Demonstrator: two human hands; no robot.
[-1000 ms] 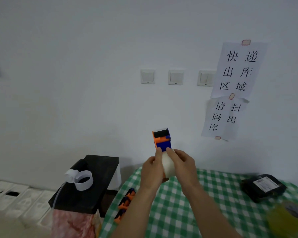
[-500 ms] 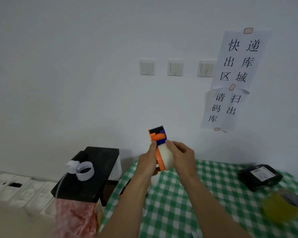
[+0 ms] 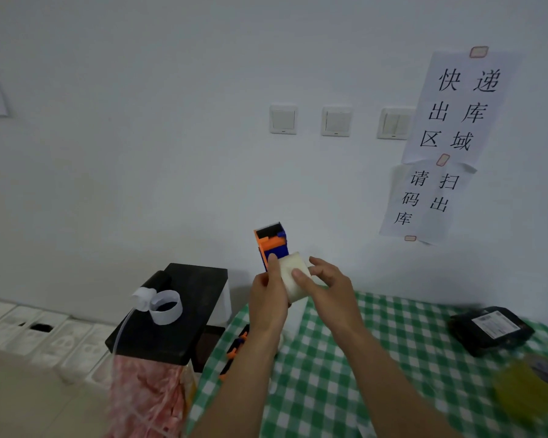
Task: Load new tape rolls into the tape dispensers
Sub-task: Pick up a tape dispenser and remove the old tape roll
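Green-checked worktop (image 3: 377, 358) lies nearest; above it the left hand (image 3: 268, 298) grips the dispenser (image 3: 271, 241) roughly upright, apparently to steady it, while the right hand (image 3: 329, 289) pinches the white roll (image 3: 293, 276) against its lower end, probably to seat it.

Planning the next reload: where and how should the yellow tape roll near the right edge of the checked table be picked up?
Take the yellow tape roll by its curved outer wall, thumb on one side and fingers opposite, coming down from above with the right hand, which is nearer. It seems to lie with its core opening facing up, though blur hides the details.
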